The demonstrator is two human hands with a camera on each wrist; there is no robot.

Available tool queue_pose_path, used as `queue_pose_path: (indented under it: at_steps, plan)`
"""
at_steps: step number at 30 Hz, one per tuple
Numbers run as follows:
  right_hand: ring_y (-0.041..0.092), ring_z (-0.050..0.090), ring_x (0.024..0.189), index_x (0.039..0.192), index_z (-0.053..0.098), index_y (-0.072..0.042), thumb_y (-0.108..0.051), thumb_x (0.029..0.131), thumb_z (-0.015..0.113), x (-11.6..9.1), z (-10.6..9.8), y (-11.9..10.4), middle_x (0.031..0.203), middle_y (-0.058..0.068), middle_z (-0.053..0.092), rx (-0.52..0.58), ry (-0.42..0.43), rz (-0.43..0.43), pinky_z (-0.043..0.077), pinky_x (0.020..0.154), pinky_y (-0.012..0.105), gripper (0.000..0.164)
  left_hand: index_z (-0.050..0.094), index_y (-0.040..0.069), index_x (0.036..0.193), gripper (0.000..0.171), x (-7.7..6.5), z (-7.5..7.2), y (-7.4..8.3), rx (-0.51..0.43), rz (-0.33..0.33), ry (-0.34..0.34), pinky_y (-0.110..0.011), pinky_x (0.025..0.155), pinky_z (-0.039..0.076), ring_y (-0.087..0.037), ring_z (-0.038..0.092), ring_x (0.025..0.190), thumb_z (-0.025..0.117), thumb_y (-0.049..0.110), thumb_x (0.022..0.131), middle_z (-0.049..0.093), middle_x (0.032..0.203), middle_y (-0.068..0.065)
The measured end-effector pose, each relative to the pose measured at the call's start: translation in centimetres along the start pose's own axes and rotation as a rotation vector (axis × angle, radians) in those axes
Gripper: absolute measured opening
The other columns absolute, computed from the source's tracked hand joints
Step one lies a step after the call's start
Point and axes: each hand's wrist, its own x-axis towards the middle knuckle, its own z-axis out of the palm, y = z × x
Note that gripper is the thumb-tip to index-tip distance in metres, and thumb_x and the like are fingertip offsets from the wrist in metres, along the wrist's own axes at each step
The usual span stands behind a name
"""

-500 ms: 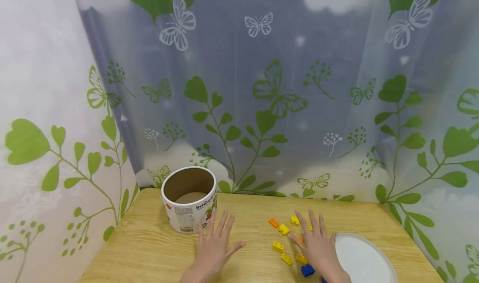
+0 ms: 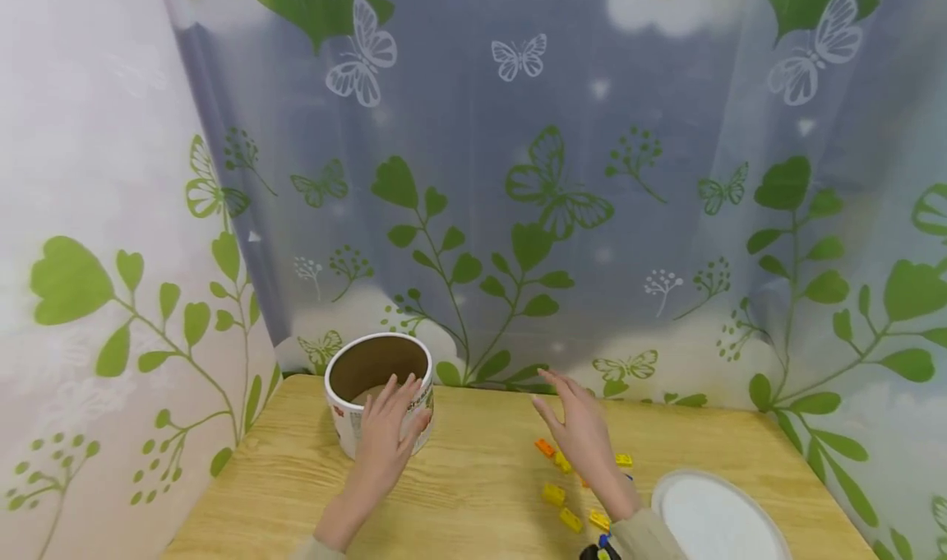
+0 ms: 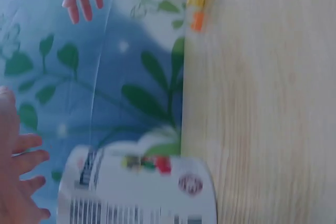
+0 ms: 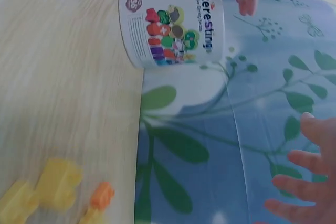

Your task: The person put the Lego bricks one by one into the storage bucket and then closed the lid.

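Left hand [image 2: 386,435]: fingers extended, spaced wide; overlaps the white container [image 2: 344,428] in head view. Right hand [image 2: 580,430]: fingers likewise wide; yellow bricks [image 2: 553,494] at its 6 o'clock. Bricks lie on the table [image 2: 473,469] at 4 o'clock from the container; white plate [image 2: 718,515] at 3 o'clock from bricks

I see a pale wooden bench [image 2: 473,478] at 6 o'clock, its grain running crosswise. Beyond it, a grey-blue backdrop [image 2: 459,91] hangs at 12 o'clock, printed with a white butterfly [image 2: 362,62] near 11 and a white flower [image 2: 654,5] towards 1. A pinkish-white wall covering [image 2: 89,165] with green leaves [image 2: 71,280] rises at 9, brightly lit; near 3 there may be another side panel, its join too blurred for me.
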Motion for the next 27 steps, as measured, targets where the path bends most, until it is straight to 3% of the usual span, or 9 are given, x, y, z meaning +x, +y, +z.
queue_pose_path:
  at_steps: [4, 7, 11, 18, 22, 27]
  plan:
    - [0.041, 0.052, 0.132, 0.144, 0.057, -0.012, -0.036, 0.101, 0.062, 2.0, 2.0, -1.7, 0.147, 0.015, 0.055, 0.058, -0.011, -0.062, 0.045, 0.104, 0.061, 0.050, 0.058, -0.001, 0.139, 0.047, 0.7, -1.4, -2.7, 0.050, -0.017, 0.108, -0.075, 0.109, 0.026, -0.046, 0.042, 0.140, 0.064, 0.021, 0.098, 0.056, 0.144, -0.020]
    - [0.040, 0.053, 0.131, 0.144, 0.058, -0.012, -0.034, 0.101, 0.063, 3.3, 3.7, -3.1, 0.145, 0.015, 0.056, 0.068, -0.046, -0.096, 0.045, 0.105, 0.060, 0.049, 0.056, -0.005, 0.140, 0.048, 0.7, -2.6, -4.7, 0.074, -0.066, 0.124, -0.075, 0.110, 0.023, -0.049, 0.037, 0.141, 0.063, 0.020, 0.099, 0.053, 0.146, -0.025]
    - [0.039, 0.052, 0.133, 0.144, 0.057, -0.011, -0.033, 0.102, 0.062, 4.6, 5.9, -4.7, 0.145, 0.015, 0.056, 0.059, -0.106, -0.115, 0.042, 0.109, 0.059, 0.048, 0.051, -0.006, 0.144, 0.054, 0.5, -4.0, -6.8, 0.103, -0.146, 0.079, -0.076, 0.111, 0.020, -0.051, 0.028, 0.145, 0.062, 0.024, 0.100, 0.046, 0.150, -0.028]
    - [0.042, 0.045, 0.139, 0.147, 0.053, -0.004, -0.032, 0.103, 0.060, 6.4, 9.4, -7.3, 0.151, 0.019, 0.049, 0.081, -0.219, -0.145, 0.037, 0.113, 0.059, 0.052, 0.035, -0.001, 0.156, 0.069, 0.6, -5.2, -9.5, 0.153, -0.265, -0.068, -0.076, 0.114, 0.007, -0.046, 0.010, 0.153, 0.056, 0.038, 0.103, 0.030, 0.162, -0.023]
    - [0.042, 0.037, 0.145, 0.150, 0.047, 0.000, -0.034, 0.104, 0.058, 7.1, 10.9, -8.3, 0.155, 0.019, 0.044, 0.040, -0.281, -0.179, 0.032, 0.117, 0.058, 0.059, 0.029, 0.003, 0.159, 0.073, 0.6, -5.6, -10.3, 0.153, -0.296, -0.111, -0.075, 0.115, 0.000, -0.043, 0.003, 0.154, 0.053, 0.044, 0.104, 0.024, 0.165, -0.021]
    - [0.041, 0.037, 0.145, 0.150, 0.046, 0.002, -0.038, 0.103, 0.058, 7.4, 12.1, -8.6, 0.155, 0.019, 0.044, -0.028, -0.278, -0.191, 0.033, 0.116, 0.059, 0.063, 0.030, 0.004, 0.159, 0.074, 0.5, -5.8, -10.8, 0.160, -0.303, -0.112, -0.076, 0.114, 0.000, -0.044, 0.006, 0.154, 0.053, 0.047, 0.103, 0.031, 0.161, -0.023]
